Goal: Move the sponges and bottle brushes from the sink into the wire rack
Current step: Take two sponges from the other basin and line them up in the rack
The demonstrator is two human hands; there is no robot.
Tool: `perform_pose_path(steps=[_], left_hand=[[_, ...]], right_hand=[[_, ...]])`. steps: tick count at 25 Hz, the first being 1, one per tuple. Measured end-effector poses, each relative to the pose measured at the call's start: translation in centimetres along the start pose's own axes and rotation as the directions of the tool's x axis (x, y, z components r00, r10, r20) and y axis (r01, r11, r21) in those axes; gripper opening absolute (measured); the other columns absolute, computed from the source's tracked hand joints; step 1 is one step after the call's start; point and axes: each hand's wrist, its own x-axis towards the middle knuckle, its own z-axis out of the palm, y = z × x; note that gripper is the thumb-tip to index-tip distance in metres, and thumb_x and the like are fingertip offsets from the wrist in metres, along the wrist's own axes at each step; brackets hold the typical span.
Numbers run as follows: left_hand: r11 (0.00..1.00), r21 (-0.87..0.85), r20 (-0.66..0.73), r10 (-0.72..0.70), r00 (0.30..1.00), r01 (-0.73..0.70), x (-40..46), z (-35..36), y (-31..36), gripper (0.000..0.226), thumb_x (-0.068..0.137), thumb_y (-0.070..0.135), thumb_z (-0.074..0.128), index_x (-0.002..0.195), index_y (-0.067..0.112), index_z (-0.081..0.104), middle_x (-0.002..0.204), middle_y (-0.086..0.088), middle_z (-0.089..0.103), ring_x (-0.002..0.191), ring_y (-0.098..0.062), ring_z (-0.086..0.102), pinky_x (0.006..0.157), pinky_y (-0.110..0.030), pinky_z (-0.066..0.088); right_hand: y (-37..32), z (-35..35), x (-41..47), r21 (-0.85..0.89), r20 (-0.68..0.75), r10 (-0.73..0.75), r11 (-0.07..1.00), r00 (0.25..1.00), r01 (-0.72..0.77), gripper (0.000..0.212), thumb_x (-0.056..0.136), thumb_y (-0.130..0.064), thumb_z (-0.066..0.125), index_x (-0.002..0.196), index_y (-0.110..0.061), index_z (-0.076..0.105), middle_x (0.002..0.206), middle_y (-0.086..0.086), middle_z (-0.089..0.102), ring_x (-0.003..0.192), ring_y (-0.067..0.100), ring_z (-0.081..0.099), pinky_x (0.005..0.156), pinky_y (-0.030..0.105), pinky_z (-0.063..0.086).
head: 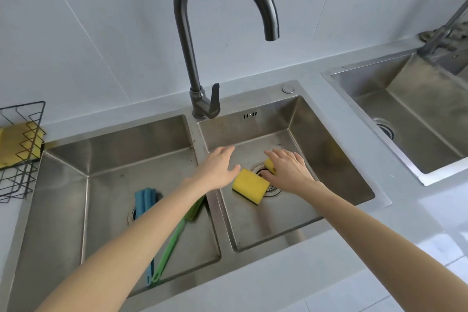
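Observation:
A yellow sponge (250, 185) lies on the floor of the right sink basin (329, 159), beside the drain. My left hand (219, 167) hovers open just left of it, fingers spread. My right hand (288, 170) rests over a second yellow sponge (270, 165) near the drain, fingers curled on it; most of that sponge is hidden. In the left basin (63, 185) lie a blue bottle brush (143, 204) and a green bottle brush (174, 238), partly under my left forearm. The black wire rack (22, 114) at the far left holds a yellow sponge (15, 144).
A tall dark gooseneck faucet (200, 63) rises between the two basins, its spout over the right one. Another steel sink (405, 119) sits at the right, with a grey fitting above it. Pale grey countertop (329, 248) surrounds the basins.

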Motion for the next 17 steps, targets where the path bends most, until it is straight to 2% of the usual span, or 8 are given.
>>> perform_pose_path(steps=[5,10,14,17], left_hand=[[0.970,-0.199,0.098,-0.123,0.988,0.140,2.1,3.5,0.4,0.059,0.095,0.029,0.042,0.145,0.008,0.019,0.154,-0.012,0.025,0.140,-0.025,0.028,0.114,-0.035,0.026],[0.882,-0.347,0.189,-0.266,0.945,0.318,4.0,6.6,0.1,0.061,0.094,0.030,0.042,0.145,0.008,0.018,0.152,-0.011,0.029,0.138,-0.027,0.032,0.110,-0.034,0.029],[0.737,-0.474,0.269,-0.400,0.876,0.482,5.6,8.6,-0.6,0.066,0.094,0.033,0.042,0.146,0.006,0.011,0.154,-0.012,0.023,0.140,-0.028,0.028,0.113,-0.037,0.026],[0.580,-0.570,0.349,-0.471,0.810,0.583,7.0,10.5,-1.4,0.062,0.091,0.035,0.046,0.142,0.007,0.023,0.145,-0.012,0.037,0.130,-0.028,0.040,0.109,-0.041,0.037]], right_hand=[[2.2,1.5,1.6,0.050,0.060,0.059,0.997,0.996,-0.062,0.060,0.091,-0.038,0.046,0.145,-0.019,0.028,0.152,0.007,0.033,0.142,0.026,0.026,0.117,0.043,0.017],[3.8,3.5,3.6,0.091,0.133,0.110,0.988,0.985,-0.123,0.054,0.093,-0.032,0.045,0.143,-0.017,0.032,0.149,0.009,0.036,0.139,0.030,0.029,0.115,0.043,0.020],[5.0,5.5,5.1,0.100,0.179,0.182,0.974,0.967,-0.202,0.051,0.093,-0.027,0.042,0.142,-0.015,0.033,0.154,0.012,0.024,0.141,0.033,0.024,0.115,0.046,0.019],[5.8,6.3,6.4,0.098,0.179,0.226,0.964,0.958,-0.245,0.054,0.092,-0.024,0.044,0.143,-0.013,0.028,0.156,0.014,0.017,0.143,0.033,0.018,0.116,0.047,0.017]])
